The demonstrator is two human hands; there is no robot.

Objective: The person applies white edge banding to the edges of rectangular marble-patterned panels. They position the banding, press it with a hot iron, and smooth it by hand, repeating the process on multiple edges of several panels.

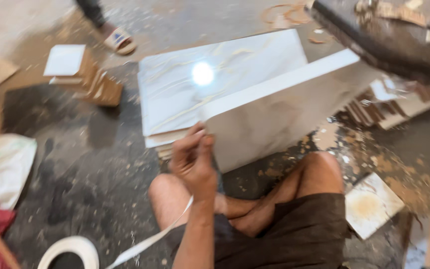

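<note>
Dusty floor (90, 164): left hand (192, 162) fingers (197, 133) pinch white edge tape (150, 239) against the white panel (274, 99); slack tape may stick crooked.

1. Panel (274, 114): a white, marble-patterned board standing on its long edge on the dusty floor, tilted. Its thin top edge is plain white and runs up and away to the right. Its near corner is right at the fingertips.
2. Strip (150, 239): a thin, white, flexible band. It hangs in a loose curve down and to the left, past the bare knee, to a white coil (73, 246) on the floor.
</note>
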